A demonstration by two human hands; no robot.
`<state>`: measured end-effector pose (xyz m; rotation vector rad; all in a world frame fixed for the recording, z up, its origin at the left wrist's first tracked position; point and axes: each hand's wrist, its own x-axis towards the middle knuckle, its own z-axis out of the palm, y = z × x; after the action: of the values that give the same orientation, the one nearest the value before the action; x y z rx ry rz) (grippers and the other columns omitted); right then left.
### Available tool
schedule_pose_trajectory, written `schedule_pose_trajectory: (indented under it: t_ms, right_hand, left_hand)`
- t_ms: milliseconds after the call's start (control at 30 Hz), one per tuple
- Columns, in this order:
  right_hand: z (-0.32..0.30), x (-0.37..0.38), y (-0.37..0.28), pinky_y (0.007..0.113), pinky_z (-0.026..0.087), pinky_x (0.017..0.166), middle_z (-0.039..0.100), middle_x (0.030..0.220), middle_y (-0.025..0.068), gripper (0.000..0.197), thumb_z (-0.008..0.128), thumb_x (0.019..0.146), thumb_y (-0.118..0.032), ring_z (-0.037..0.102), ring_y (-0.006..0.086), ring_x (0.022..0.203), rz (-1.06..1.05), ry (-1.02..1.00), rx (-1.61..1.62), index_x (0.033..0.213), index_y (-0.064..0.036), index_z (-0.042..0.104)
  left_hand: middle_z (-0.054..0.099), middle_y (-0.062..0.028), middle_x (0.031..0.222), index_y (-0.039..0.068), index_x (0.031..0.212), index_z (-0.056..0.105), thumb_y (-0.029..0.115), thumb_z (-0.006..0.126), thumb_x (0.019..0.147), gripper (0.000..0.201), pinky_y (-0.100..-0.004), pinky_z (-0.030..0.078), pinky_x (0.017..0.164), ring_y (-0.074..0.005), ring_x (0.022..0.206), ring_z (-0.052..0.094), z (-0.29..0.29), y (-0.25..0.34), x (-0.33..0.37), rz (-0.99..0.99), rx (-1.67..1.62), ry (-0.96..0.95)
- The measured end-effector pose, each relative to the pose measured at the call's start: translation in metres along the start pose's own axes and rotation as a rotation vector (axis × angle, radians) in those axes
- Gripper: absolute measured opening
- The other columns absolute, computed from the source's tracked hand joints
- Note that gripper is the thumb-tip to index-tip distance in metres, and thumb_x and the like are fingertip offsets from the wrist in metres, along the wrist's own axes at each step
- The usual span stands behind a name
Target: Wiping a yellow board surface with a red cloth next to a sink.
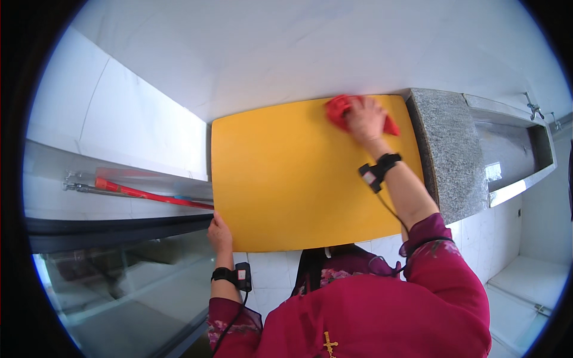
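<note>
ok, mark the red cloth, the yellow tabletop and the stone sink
red cloth [336,112]: head view, bunched part left of the fingers
yellow tabletop [286,173]: head view, bare middle area
stone sink [521,184]: head view, near rim

The right hand is blurry, so you can't tell how its fingers sit on the red cloth. It hides the middle of the cloth. Some fingers of the left hand are out of sight by the yellow counter. The label near that wrist is too small to read. Shapes in the glass look fuzzy. The bottom edge cuts off the pink top.
</note>
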<state>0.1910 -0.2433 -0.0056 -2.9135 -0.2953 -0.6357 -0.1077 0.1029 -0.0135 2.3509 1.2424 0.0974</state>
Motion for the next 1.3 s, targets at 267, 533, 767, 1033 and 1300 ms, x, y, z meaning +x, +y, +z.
schedule_pose_trajectory:
  t_ms: [267, 533, 767, 1033, 1300]
  right_hand:
    - [-0.046, -0.069, -0.039, 0.053, 0.030, 0.099, 0.045, 0.125, 0.0052, 0.048, 0.067, 0.066, -0.031, 0.037, 0.0292, 0.123, -0.724, -0.240, 0.453, 0.113, -0.0263, 0.057]
    - [-0.051, -0.070, 0.064, 0.052, 0.030, 0.096, 0.040, 0.133, 0.0103, 0.048, 0.061, 0.075, -0.029, 0.032, 0.0323, 0.126, 0.045, -0.137, 0.057, 0.122, -0.0190, 0.053]
    - [-0.113, -0.164, 0.059, 0.053, 0.028, 0.097, 0.039, 0.133, 0.0129, 0.059, 0.063, 0.071, -0.027, 0.032, 0.0352, 0.125, -0.102, -0.231, 0.089, 0.128, -0.0193, 0.048]
    - [-0.016, -0.017, 0.059, 0.054, 0.031, 0.095, 0.042, 0.129, 0.0129, 0.047, 0.060, 0.076, -0.033, 0.033, 0.0342, 0.123, 0.271, -0.046, -0.027, 0.120, -0.0167, 0.051]
    - [-0.035, -0.074, -0.043, 0.054, 0.034, 0.095, 0.043, 0.125, 0.0083, 0.049, 0.064, 0.070, -0.033, 0.037, 0.0315, 0.121, -0.711, -0.228, 0.375, 0.116, -0.0227, 0.054]
  left_hand:
    - [0.064, -0.0203, 0.097, 0.003, 0.099, 0.066, 0.052, 0.030, 0.093, 0.061, -0.0454, 0.045, 0.082, -0.0405, 0.095, 0.058, -0.008, -0.005, -0.002, -0.031, -0.002, 0.005]
    - [0.065, -0.0190, 0.097, 0.002, 0.101, 0.065, 0.054, 0.029, 0.093, 0.063, -0.0444, 0.045, 0.082, -0.0395, 0.095, 0.059, 0.000, 0.001, 0.002, -0.012, -0.014, -0.036]
    - [0.065, -0.0185, 0.099, 0.004, 0.104, 0.065, 0.056, 0.028, 0.092, 0.065, -0.0452, 0.045, 0.082, -0.0396, 0.095, 0.059, -0.008, -0.008, 0.003, -0.037, -0.021, -0.071]
    - [0.064, -0.0196, 0.101, 0.007, 0.105, 0.065, 0.057, 0.025, 0.092, 0.065, -0.0478, 0.045, 0.084, -0.0418, 0.097, 0.057, -0.005, 0.008, -0.002, -0.030, 0.076, -0.032]
    - [0.065, -0.0191, 0.096, 0.006, 0.101, 0.067, 0.056, 0.029, 0.092, 0.064, -0.0454, 0.046, 0.082, -0.0405, 0.094, 0.059, 0.000, -0.011, 0.003, -0.039, 0.024, 0.011]
